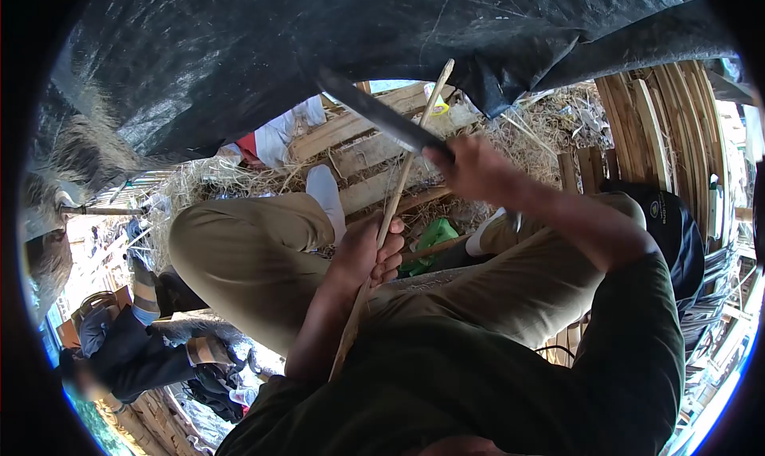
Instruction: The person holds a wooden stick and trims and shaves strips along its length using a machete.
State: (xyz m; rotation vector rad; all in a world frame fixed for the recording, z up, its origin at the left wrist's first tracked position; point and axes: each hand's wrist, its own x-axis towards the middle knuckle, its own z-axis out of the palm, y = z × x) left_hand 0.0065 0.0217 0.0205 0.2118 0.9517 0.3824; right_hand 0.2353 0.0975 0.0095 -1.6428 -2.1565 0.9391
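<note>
My left hand [370,250] is closed around a long, thin wooden stick [401,181]. The stick slants from near my chest up to its pale, pointed far end. In my right hand [482,171] is the handle of a large knife [368,108], its dark blade pointing up and left. The blade crosses the stick above my left hand; whether the edge touches the wood I cannot tell. Both hands are over my lap, between my bent knees.
A black plastic sheet [239,50] hangs low in front. Straw [542,129] and wooden boards [370,153] cover the ground, with a green plastic bag [434,245] among them. Upright planks [669,129] and a black cap [665,225] are at right. Another person [131,352] is at lower left.
</note>
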